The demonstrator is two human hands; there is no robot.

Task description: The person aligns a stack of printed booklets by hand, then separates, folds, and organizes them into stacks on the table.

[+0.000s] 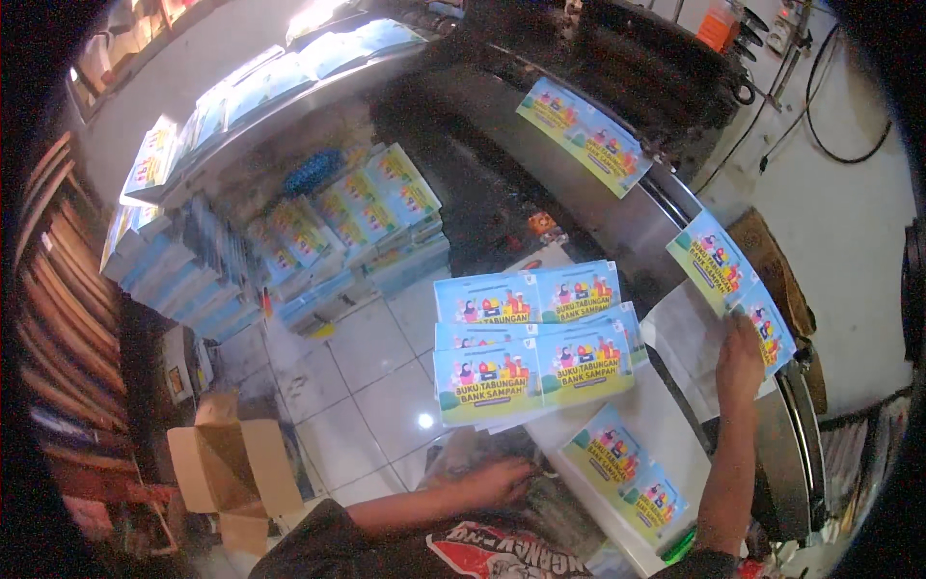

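My right hand (741, 357) reaches out over the metal edge of the machine, its fingers closed on the near edge of a printed cover sheet (716, 262). The sheet has two colourful cartoon covers in blue and yellow. My left hand (503, 480) is low in front of my body, beside a white-topped surface; its fingers are dim and I cannot make out their shape. Just beyond it stands a pile of printed sheets (535, 372), fanned in several overlapping layers. Another cover sheet (625, 475) lies on the white surface between my arms.
A further cover sheet (582, 135) lies on the machine's metal bed (569, 207). Stacks of printed covers (357, 212) stand on the tiled floor (371, 357) at left, and more line a ledge (280, 96). An open cardboard box (231, 468) sits at lower left. A black cable (849, 154) hangs on the right wall.
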